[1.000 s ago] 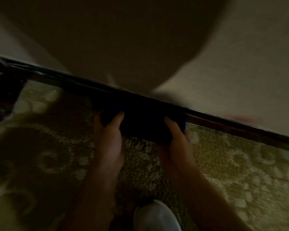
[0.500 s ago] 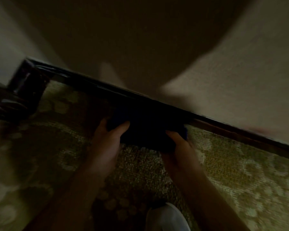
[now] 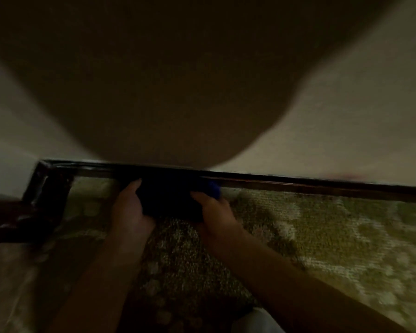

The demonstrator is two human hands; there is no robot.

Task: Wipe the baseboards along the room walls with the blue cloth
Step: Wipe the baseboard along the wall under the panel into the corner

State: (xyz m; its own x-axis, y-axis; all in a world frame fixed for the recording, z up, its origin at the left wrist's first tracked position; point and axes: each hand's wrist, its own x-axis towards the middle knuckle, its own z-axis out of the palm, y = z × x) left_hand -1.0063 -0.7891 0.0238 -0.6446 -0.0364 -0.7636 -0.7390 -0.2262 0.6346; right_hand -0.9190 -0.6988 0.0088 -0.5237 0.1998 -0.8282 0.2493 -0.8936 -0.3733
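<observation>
**Two hands, one cloth, almost at the corner**

Only the head view to go on here, and it's dim and a bit smeared, so take the fine detail with a grain of salt.

The person is crouched over the patterned carpet [image 3: 322, 227] with the blue cloth [image 3: 171, 200] bunched up and pushed against the dark baseboard [image 3: 298, 182] where it meets the wall [image 3: 346, 116]. The left hand [image 3: 130, 212] has the cloth's left end, fingers curled round it with the thumb tip poking up along the top edge. The right hand [image 3: 214, 212] has the right end, fingers wrapped closed on the fabric, and a brighter blue bit of cloth sticks out just past its knuckles. So both hands are closed on the cloth, neither one slack. A big shadow from the person covers the wall right above the work area, which doesn't help.

To the left, the baseboard turns a corner next to some dark glossy trim [image 3: 48, 188], looks like a door frame or furniture, can't tell which.

How to do this bit well, going by the frame: keep the cloth pressed flat on the face of the board and let the upper fold ride over the top ledge, since that's likely where dust sits. Even pressure from both hands, long strokes rather than dabs. At the corner, a fingertip through the cloth would probably be needed to get into the angle. Keeping the cloth's lower edge off the carpet should stop it picking up fluff.
</observation>
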